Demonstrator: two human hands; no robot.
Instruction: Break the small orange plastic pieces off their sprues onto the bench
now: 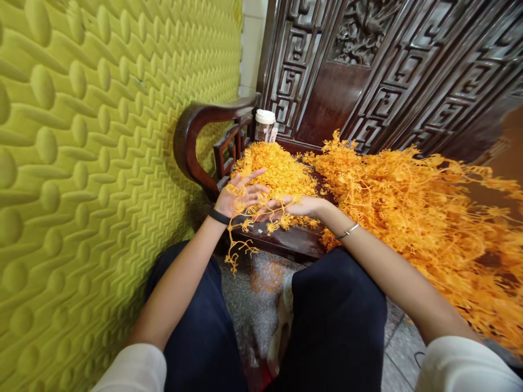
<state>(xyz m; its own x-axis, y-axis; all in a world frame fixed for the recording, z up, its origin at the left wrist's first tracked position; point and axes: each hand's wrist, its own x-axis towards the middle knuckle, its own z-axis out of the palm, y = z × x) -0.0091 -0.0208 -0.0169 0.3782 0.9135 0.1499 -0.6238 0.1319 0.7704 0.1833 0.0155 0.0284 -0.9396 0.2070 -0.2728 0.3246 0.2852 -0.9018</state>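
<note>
My left hand [238,197], with a black band at the wrist, is over the front of a heap of orange plastic sprigs [281,169]. Its fingers are stretched and spread. A thin branching orange sprig [239,246] drapes across this hand and hangs past the seat's front edge. Facing it is my right hand [298,206], with a bangle at the wrist. That hand lies flat and outstretched low by the heap, its fingertips close to the left fingers. Orange strands cross both hands and partly hide the fingers. Neither hand visibly grips anything.
A larger pile of orange sprigs [417,218] spreads to the right. Behind the heap, a white-lidded jar [265,125] stands by the curved wooden armrest [192,130]. The carved dark wooden back [327,98] rises behind. A yellow-green padded wall [102,136] borders the left. Orange bits [267,275] lie on the floor.
</note>
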